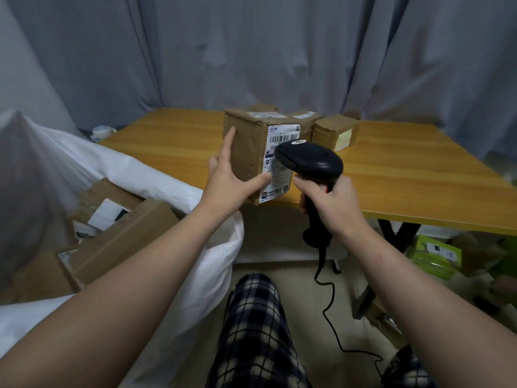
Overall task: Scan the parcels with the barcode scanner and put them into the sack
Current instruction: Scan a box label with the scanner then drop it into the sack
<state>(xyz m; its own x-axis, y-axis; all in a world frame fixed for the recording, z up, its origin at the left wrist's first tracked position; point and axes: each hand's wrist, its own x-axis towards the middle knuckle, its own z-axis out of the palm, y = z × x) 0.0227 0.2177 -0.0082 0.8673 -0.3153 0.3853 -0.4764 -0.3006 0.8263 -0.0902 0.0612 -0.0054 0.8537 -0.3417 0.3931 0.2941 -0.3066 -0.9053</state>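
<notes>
At the front edge of the wooden worktop [405,169], we steady a brown cardboard parcel [249,152] with our left hand [226,189]. The hand clasps the box's near corner, with the forefinger stretched up its left face and the thumb pressed on the front face just beside the white shipping label [282,135]. We cannot tell whether the box rests on the wood or is lifted clear of it. Our right hand [333,203] is wrapped tight round the grip of a black barcode scanner [310,161], whose head is close in front of the label and covers part of it. The scanner's cable [330,303] trails down towards the floor past our checked trousers [251,317]. Behind the held box, more taped parcels [334,130] sit together on the worktop. To our left a white sack [156,175] gapes open against the worktop's edge, with several cardboard boxes [123,228] lying inside it, some with labels showing. Grey curtains [251,51] hang behind the scene, and a green carton [432,254] lies under the worktop on the right.
</notes>
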